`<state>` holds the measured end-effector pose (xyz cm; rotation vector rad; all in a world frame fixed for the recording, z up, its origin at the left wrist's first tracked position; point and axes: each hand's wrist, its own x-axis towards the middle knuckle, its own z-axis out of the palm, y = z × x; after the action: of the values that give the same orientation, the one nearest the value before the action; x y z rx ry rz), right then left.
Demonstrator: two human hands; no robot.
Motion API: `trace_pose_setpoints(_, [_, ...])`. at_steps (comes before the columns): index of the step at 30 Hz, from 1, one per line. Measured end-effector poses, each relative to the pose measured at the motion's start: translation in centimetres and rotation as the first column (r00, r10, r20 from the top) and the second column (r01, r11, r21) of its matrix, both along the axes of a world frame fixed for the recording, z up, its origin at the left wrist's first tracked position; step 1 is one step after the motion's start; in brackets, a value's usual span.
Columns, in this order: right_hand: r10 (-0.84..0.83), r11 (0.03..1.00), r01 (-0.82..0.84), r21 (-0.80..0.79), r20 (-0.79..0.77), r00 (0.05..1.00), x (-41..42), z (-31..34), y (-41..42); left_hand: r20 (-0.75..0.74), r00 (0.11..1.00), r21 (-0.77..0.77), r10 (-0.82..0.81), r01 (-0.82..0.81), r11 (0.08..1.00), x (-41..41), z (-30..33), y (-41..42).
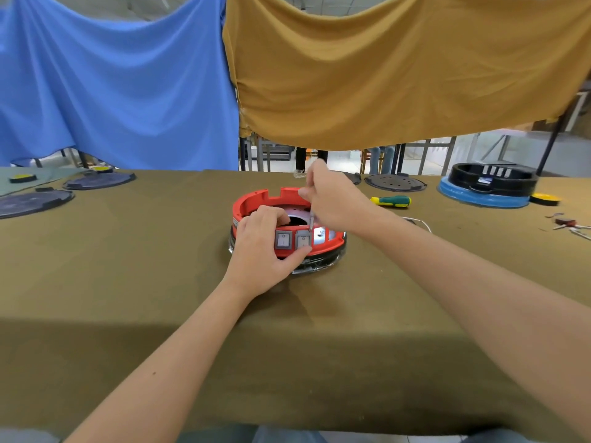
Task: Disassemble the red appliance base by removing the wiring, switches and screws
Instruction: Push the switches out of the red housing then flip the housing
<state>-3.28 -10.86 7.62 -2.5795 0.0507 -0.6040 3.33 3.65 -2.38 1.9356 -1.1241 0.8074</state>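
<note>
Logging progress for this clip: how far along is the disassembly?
Done: some wires lie loose on the table. In hand: left hand grips the red base; right hand works a thin tool at the switches. Left: both switches remain seated.

place: looks like a workshop or small factory floor, not a home
bench: long table (128,282) under an olive cloth
parts: black appliance base (492,179) at the far right corner, dark round plates (33,203) along the far left edge
tools: green-yellow screwdriver (391,201)
background: metal frames (428,155), hung cloths
</note>
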Motion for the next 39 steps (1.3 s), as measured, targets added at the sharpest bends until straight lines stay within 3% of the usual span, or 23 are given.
trace_pose_setpoints(3, [0.064, 0.992, -0.082, 0.095, 0.176, 0.982, -0.6, -0.2, 0.4, -0.011, 0.999, 0.045, 0.039, -0.039, 0.998, 0.3, -0.3, -0.1])
trace_pose_setpoints(6, [0.137, 0.984, -0.156, 0.091, 0.185, 0.973, -0.7, -0.4, 1.2, 0.014, 0.998, 0.06, 0.066, -0.066, 0.996, 0.4, -0.3, -0.1])
trace_pose_setpoints(15, [0.197, 0.953, -0.2, -0.229, -0.035, 0.98, -0.3, -0.6, 1.1, 0.05, 0.992, 0.1, 0.112, -0.117, 0.988, 0.5, -0.2, -0.1])
trace_pose_setpoints(29, [0.07, 0.902, -0.23, -0.365, -0.403, 0.912, 1.9, 3.0, 3.1, 0.015, 0.994, 0.103, 0.108, -0.109, 0.989, 0.3, 0.0, 0.1])
trace_pose_setpoints(36, [0.166, 0.92, -0.202, -0.336, -0.132, 0.977, 0.2, 0.6, 2.0, 0.04, 0.99, 0.104, 0.138, -0.142, 0.984, 0.6, -0.1, 0.0])
trace_pose_setpoints(39, [0.181, 0.917, -0.211, -0.338, -0.119, 0.976, -0.1, 0.4, 1.8, 0.048, 0.989, 0.104, 0.138, -0.142, 0.984, 0.5, -0.2, 0.0])
